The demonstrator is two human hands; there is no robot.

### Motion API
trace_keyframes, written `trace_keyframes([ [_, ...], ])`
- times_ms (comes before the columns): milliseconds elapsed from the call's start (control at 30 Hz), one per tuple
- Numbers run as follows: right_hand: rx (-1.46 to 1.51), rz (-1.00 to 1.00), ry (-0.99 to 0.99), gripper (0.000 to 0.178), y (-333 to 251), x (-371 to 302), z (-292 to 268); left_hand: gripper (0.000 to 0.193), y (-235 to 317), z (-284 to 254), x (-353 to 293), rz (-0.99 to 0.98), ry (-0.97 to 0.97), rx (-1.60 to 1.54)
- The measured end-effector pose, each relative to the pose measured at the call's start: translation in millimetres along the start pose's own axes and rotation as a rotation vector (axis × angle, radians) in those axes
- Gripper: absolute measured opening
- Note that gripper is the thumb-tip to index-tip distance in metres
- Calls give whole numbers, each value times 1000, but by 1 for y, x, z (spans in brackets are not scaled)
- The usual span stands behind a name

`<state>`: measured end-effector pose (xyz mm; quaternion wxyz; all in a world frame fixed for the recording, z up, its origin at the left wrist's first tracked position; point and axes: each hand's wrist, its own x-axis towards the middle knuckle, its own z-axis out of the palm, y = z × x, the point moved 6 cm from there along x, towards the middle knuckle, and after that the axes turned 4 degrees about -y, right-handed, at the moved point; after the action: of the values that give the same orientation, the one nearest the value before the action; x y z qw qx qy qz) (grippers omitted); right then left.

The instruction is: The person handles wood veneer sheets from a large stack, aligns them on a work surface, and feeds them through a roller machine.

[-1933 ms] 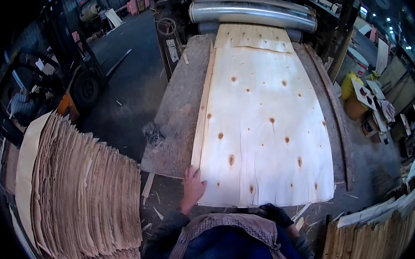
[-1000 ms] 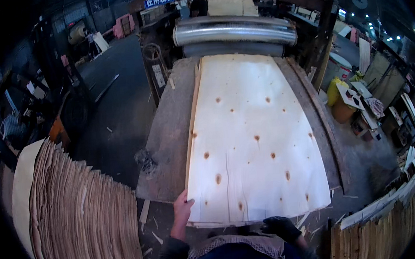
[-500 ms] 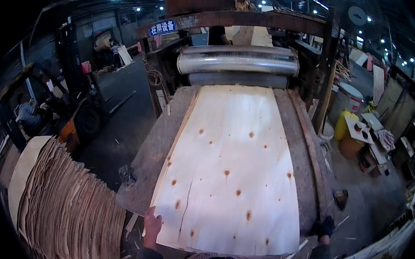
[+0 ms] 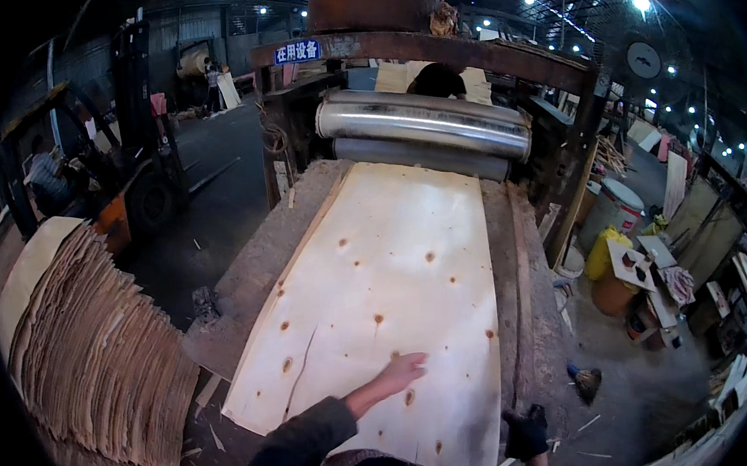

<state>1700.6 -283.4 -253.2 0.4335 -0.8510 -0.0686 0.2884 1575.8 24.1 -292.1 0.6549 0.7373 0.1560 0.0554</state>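
A long sheet of pale wood veneer [image 4: 368, 277] with brown knots and a crack near its left side lies on the machine's bed. Its far end reaches the lower of two shiny metal rollers [image 4: 422, 127]. My left hand [image 4: 403, 371] is bare and stretches across the near part of the sheet, fingers extended, holding nothing; whether it touches the wood I cannot tell. Beside the sheet's near right edge, my right hand [image 4: 526, 433] in a dark glove has its thumb and fingers apart. Nothing shows in its grip.
A tall stack of veneer sheets [image 4: 96, 356] stands at my left. Beyond it a person sits in a forklift [image 4: 120, 194]. Another person [image 4: 436, 81] is behind the rollers. A brush [image 4: 586, 383], drums [image 4: 612, 212] and wood scraps are on the right.
My left hand has left the sheet's near left corner and reached right, over the sheet. My right hand has come closer to the sheet's edge. A person has appeared behind the rollers.
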Motion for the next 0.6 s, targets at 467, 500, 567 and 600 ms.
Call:
trace_keyframes([
  [467, -1000, -765, 105, 45, 60, -193, 26, 38, 89, 195, -3, -268, -422, -1077],
  [500, -1088, -666, 96, 50, 55, -200, 27, 40, 99, 187, -17, -229, -413, -1057],
  [567, -1007, -616, 90, 49, 44, -207, 25, 50, 111, 178, -24, -96, -478, -1036],
  [600, -888, -573, 91, 48, 36, -206, 23, 50, 123, 169, -27, -15, -492, -1024],
])
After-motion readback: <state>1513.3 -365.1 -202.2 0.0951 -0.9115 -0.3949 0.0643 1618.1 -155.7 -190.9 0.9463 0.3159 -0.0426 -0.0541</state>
